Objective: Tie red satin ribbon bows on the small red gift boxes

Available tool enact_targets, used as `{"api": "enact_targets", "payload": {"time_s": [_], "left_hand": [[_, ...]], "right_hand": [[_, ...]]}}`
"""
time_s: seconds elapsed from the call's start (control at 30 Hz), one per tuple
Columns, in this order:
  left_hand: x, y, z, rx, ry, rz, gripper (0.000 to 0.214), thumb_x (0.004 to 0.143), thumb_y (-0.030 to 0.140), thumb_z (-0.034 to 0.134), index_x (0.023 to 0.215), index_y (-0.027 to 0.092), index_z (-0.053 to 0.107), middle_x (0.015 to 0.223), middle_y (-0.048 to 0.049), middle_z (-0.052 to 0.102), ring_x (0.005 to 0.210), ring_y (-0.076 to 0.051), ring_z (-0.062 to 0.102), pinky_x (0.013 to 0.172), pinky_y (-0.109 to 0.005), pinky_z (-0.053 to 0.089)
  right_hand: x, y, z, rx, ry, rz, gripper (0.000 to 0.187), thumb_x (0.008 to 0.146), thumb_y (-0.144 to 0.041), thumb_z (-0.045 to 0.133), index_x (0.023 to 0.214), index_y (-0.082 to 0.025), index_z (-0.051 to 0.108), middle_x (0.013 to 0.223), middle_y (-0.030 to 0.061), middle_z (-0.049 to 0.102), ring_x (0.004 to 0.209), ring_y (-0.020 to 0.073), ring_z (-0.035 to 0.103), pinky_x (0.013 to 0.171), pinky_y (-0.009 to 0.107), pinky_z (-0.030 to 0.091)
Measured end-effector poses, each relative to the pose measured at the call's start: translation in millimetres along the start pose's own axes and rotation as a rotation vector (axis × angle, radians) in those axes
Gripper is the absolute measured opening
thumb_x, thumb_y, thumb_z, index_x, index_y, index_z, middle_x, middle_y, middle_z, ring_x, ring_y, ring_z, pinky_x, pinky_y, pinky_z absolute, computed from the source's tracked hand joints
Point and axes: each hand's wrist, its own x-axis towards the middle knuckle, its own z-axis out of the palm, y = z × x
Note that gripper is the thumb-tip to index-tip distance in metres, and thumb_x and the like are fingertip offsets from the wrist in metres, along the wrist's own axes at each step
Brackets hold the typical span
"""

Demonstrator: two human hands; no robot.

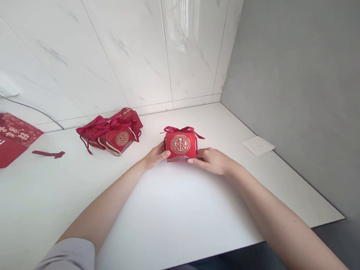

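Note:
Between my two hands is a small red gift box (181, 146) with a round gold emblem on its front and a dark red ribbon bow on top. My left hand (156, 157) grips its left side, thumb on the front face. On the other side, my right hand (211, 159) holds the lower right corner, with the thumb along the bottom front edge. Fingers behind the box are partly hidden. Whether the box rests on the white table (174, 218) or is slightly raised, I cannot tell.
A cluster of similar red gift boxes (114, 134) with ribbons and cords sits by the tiled wall. Left of it lie a dark red strip (48, 154) and a larger red box (10, 140). A white card (258, 145) lies at the right edge; a grey cable (25, 106) hangs along the wall.

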Motion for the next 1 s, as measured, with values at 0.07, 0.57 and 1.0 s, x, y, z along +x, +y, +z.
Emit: {"api": "enact_targets", "payload": {"time_s": [0.07, 0.57, 1.0], "left_hand": [[0, 0, 0.1, 0.0, 0.005, -0.007, 0.08, 0.079, 0.059, 0.066, 0.143, 0.016, 0.045, 0.147, -0.0178, 0.048, 0.136, -0.04, 0.043, 0.111, -0.052, 0.036], [-1, 7, 2.4, 0.057, 0.048, -0.054, 0.058, 0.084, 0.05, 0.061, 0.129, 0.014, 0.061, 0.134, -0.0145, 0.062, 0.126, -0.037, 0.054, 0.107, -0.05, 0.04], [1, -4, -1.7, 0.223, 0.254, 0.031, 0.081, 0.076, 0.03, 0.064, 0.15, 0.024, 0.032, 0.151, -0.0135, 0.042, 0.14, -0.038, 0.035, 0.109, -0.056, 0.032]], "right_hand": [[0, 0, 0, -0.002, -0.002, 0.003, 0.056, 0.091, -0.069, 0.036, 0.07, -0.019, 0.054, 0.066, 0.0017, 0.057, 0.059, 0.0149, 0.051, 0.057, 0.028, 0.035], [0, 1, 1, -0.012, -0.012, -0.035, 0.044, 0.09, -0.061, 0.047, 0.077, -0.02, 0.057, 0.067, 0.001, 0.059, 0.059, 0.0148, 0.051, 0.057, 0.027, 0.035], [-7, 20, -15, -0.155, 0.0, 0.22, 0.023, 0.083, -0.024, 0.048, 0.061, -0.021, 0.047, 0.061, 0.0028, 0.056, 0.052, 0.0153, 0.046, 0.049, 0.027, 0.028]]}}
